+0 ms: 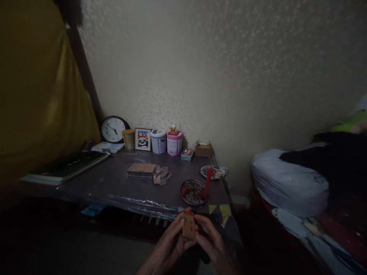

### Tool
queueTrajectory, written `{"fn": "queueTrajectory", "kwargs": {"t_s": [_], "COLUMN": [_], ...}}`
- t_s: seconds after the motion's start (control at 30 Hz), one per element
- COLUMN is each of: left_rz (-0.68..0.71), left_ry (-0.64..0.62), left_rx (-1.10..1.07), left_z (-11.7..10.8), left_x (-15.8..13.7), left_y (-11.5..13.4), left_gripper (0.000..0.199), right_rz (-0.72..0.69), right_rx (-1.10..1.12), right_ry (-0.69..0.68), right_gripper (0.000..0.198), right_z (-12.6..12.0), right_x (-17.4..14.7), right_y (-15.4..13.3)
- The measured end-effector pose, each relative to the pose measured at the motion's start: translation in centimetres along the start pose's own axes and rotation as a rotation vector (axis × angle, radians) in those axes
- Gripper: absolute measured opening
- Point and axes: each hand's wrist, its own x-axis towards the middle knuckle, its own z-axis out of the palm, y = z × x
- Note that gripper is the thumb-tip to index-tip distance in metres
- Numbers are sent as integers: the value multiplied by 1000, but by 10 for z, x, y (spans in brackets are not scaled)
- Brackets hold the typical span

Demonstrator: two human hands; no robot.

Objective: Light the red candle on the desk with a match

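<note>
Both hands clamp a small box (189, 225), its long axis upright: left hand (172, 244) at eight o'clock, right hand (210, 242) at four.

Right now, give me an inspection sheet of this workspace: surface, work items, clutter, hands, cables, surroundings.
Surface: dark table under clear plastic sheeting, dimly lit.
Work items: small brown box held upright in front of the table edge; round tray of small dark pieces with a red tool lying across it; second tray behind.
Clutter: block of brown boxes, plastic bag, clock, framed picture, two tins, cardboard box, books.
Hands: left hand and right hand both grip the small box.
Cables: nothing seen.
Surroundings: textured wall, yellow curtain, bedding at right.
</note>
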Motion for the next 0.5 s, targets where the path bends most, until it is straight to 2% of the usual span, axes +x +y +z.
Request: {"fn": "queueTrajectory", "kwargs": {"t_s": [0.07, 0.17, 0.5], "left_rz": [-62, -159, -238], "left_ry": [6, -35, -46], "left_rx": [35, 95, 93], "left_z": [0, -1, 1], "left_x": [-1, -2, -2], "left_y": [-1, -4, -4], "left_gripper": [36, 40, 39], "right_rz": [27, 48, 113], "right_rx": [-21, -35, 3], "right_ry": [106, 226, 227], "right_gripper": [24, 27, 29], "right_z": [-5, -9, -12], "right_x": [4, 8, 7], "right_y": [2, 8, 13]}}
